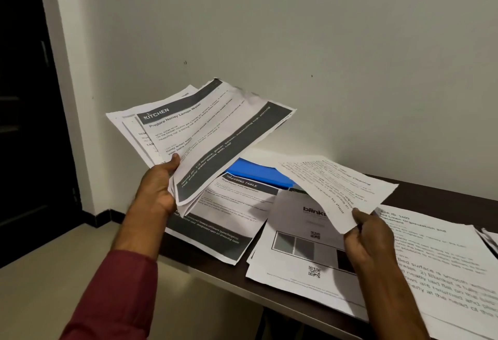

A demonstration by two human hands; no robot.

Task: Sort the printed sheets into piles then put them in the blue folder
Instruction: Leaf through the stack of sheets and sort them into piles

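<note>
My left hand [159, 186] grips a fanned stack of printed sheets [199, 129] held up above the table's left end; the top one is headed "KITCHEN". My right hand [363, 234] pinches the corner of a single text sheet [336, 188], lifted over the table. The blue folder [258, 171] lies on the table by the wall, mostly covered by paper. Flat on the table lie a "DRESSING TABLE" sheet [226, 218], a "blinkit" sheet with QR codes [296, 253] and a large-print sheet [444, 259] at the right.
The dark brown table [431, 191] runs along a white wall [296, 29]. Its front edge is close to me, and some sheets overhang it. A dark door [24, 97] stands at the left. More paper edges [489, 237] show at the far right.
</note>
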